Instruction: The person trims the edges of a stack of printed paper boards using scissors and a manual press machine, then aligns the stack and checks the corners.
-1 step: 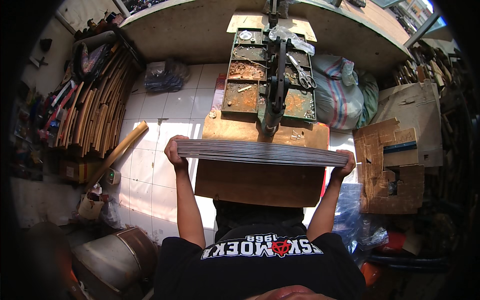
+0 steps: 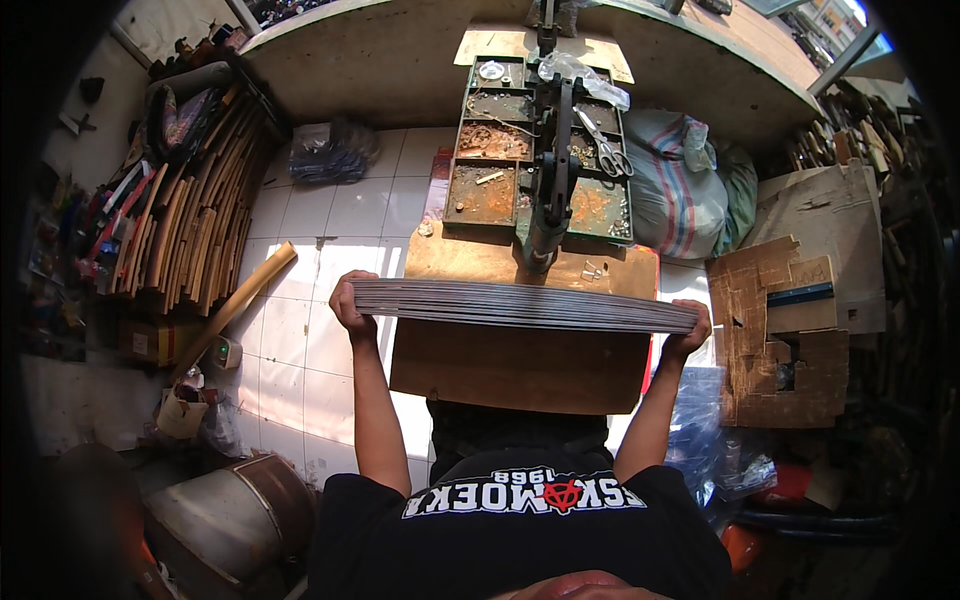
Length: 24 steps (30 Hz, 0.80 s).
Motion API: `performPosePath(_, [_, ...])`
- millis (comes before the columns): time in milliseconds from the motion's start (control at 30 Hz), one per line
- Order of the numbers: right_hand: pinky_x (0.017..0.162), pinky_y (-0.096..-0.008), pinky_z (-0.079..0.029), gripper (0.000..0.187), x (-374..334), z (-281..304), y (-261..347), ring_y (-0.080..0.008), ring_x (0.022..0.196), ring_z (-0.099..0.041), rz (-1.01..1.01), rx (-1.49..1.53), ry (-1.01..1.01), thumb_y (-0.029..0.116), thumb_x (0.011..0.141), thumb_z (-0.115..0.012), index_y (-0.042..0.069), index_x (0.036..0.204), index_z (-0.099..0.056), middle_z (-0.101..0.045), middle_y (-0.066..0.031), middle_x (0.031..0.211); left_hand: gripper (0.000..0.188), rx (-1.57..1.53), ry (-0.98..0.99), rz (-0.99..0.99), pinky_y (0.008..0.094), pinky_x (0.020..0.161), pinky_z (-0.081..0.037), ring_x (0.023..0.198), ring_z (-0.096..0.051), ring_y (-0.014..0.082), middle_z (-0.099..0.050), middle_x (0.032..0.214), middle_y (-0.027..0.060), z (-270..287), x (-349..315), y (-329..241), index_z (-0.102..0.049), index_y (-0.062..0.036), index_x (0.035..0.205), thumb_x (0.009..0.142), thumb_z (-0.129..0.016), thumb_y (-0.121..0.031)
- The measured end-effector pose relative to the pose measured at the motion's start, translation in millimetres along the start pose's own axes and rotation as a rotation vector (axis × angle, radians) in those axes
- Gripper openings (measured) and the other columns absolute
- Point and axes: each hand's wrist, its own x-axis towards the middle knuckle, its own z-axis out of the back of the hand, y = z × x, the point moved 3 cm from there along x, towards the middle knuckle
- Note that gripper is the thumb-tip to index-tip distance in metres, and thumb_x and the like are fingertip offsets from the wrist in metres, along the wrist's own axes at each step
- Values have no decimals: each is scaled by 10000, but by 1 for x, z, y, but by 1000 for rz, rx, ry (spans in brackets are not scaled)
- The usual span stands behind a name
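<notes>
At the far left, flat brown boards are piled, and a long brown tube is propped at a slant near them. By the left hand, fingers closed, one end of a stack of thin grey sheets is gripped. The stack is held across the wooden tabletop; whether the two touch cannot be told. Beyond it, a compartmented tray is crossed by a dark metal machine. Scissors are laid over the tray's right side, beside a striped sack. The stack's other end is clasped by the closed right hand, near cut cardboard.
</notes>
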Motion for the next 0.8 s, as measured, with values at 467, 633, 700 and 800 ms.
performPosePath(467, [776,-362,-491,561,0,2,-4,-236,749,-618,-21,51,20,422,1032,-263,4,848,-590,-646,-144,778,868,160,-3,-193,371,835,-512,881,-636,243,-653,948,151,-1,-10,4,-600,80,1121,914,-345,-724])
performPosePath(633, [773,-360,-495,534,1,5,-8,-239,752,-625,-19,21,29,397,1024,-289,-6,858,-596,-655,-153,787,676,124,6,-110,397,868,-509,930,-634,259,-654,979,153,0,-11,3,-583,64,1129,936,-372,-549])
performPosePath(700, [776,-360,-495,529,2,7,-11,-240,757,-627,-18,26,29,394,1022,-294,-9,862,-598,-658,-156,794,602,103,18,-106,397,869,-507,930,-631,258,-652,976,156,-1,-10,2,-580,61,1120,933,-376,-474])
performPosePath(800, [784,-361,-493,525,2,8,-11,-241,767,-628,-22,47,30,390,1021,-295,-10,867,-599,-661,-158,804,536,83,32,-104,390,861,-501,920,-627,258,-649,966,161,-3,-9,-1,-576,59,1093,915,-385,-410])
